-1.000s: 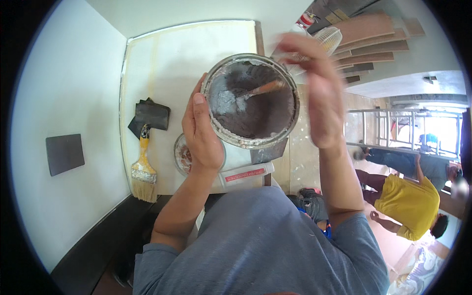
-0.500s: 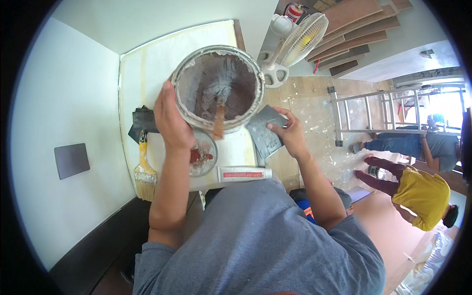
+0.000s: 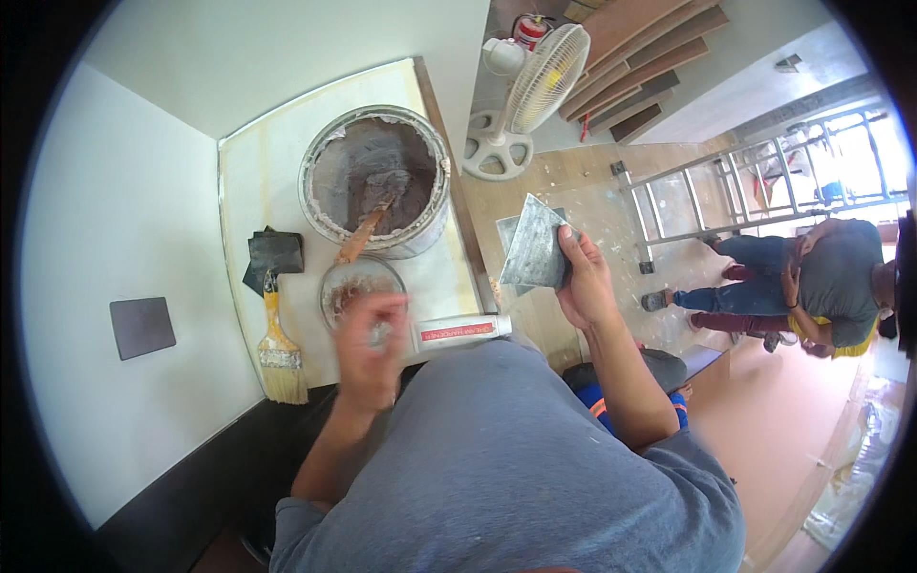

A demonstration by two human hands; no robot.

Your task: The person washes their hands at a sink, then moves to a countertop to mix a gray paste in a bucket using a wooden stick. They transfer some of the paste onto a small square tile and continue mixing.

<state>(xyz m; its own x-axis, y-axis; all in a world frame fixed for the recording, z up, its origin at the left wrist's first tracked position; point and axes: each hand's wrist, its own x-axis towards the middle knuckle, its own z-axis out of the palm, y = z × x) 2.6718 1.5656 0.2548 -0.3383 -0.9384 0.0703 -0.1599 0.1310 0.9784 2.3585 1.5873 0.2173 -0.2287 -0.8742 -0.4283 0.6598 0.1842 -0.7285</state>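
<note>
My right hand [image 3: 586,277] grips grey flat putty scrapers [image 3: 535,250], overlapping one another, to the right of the counter. My left hand [image 3: 371,351] is smeared by motion over the near side of a round clear dish [image 3: 331,274] with reddish-brown residue; whether it holds anything cannot be made out. Behind the dish stands a large open metal can [image 3: 425,235], its rim crusted with putty. Greyish-brown putty [image 3: 387,183] lies inside, and a wooden-handled tool [image 3: 365,232] leans out over the near rim. A white and red tube [image 3: 460,328] rests beside the dish.
On the white counter [image 3: 253,191], a yellow-handled brush [image 3: 282,353] and dark scraper plates [image 3: 275,252] lie at left. A white fan [image 3: 544,81], a fire extinguisher [image 3: 530,31], boards [image 3: 650,67] and a metal ladder [image 3: 702,196] stand beyond. People [image 3: 836,277] are at the right.
My left hand has let go of the can and moved down over the dish. The can now stands on the counter. My right hand has raised the scrapers away from it.
</note>
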